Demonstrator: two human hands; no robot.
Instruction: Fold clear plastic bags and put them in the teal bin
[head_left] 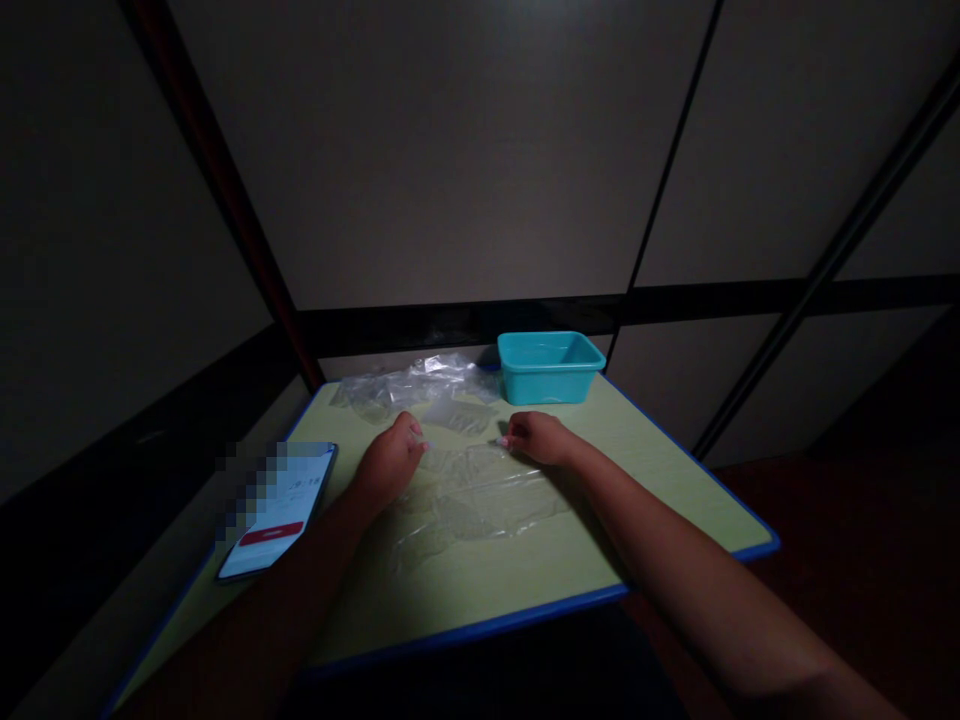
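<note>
A clear plastic bag (487, 495) lies spread over the middle of the table, its far edge between my two hands. My left hand (394, 455) pinches the far left corner of this bag between thumb and fingers. At the opposite corner my right hand (531, 438) is closed on the same edge, its fingertips pressed together. Just beyond the hands is a small folded clear packet (459, 414). Behind it rests a crumpled heap of clear plastic (420, 385).
A turquoise plastic basin (551, 375) stands at the table's back right. On the left lies a phone (281, 510) with its screen lit. The pale green table (660, 500) has a blue edge, and panelled cabinet doors (465, 150) rise right behind it.
</note>
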